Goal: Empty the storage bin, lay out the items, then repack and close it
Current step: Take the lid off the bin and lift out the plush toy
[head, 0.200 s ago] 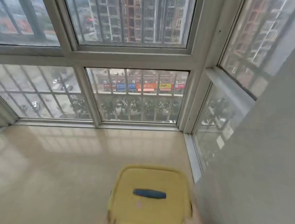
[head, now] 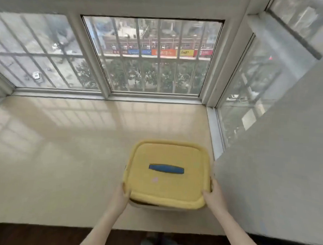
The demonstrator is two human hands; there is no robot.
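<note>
The storage bin (head: 147, 206) sits on the pale window ledge (head: 63, 155), on the right side, close to the grey wall (head: 275, 164) and nearer to the person than to the big window (head: 156, 57). Its yellow lid (head: 165, 189) is on top, with a blue handle (head: 166, 169) in the middle and a little pink spot (head: 155, 180) just near of it. The left hand (head: 119, 194) holds the near left corner of the yellow lid with its thumb curled over the edge, and the right hand (head: 214, 196) holds the near right corner the same way.
</note>
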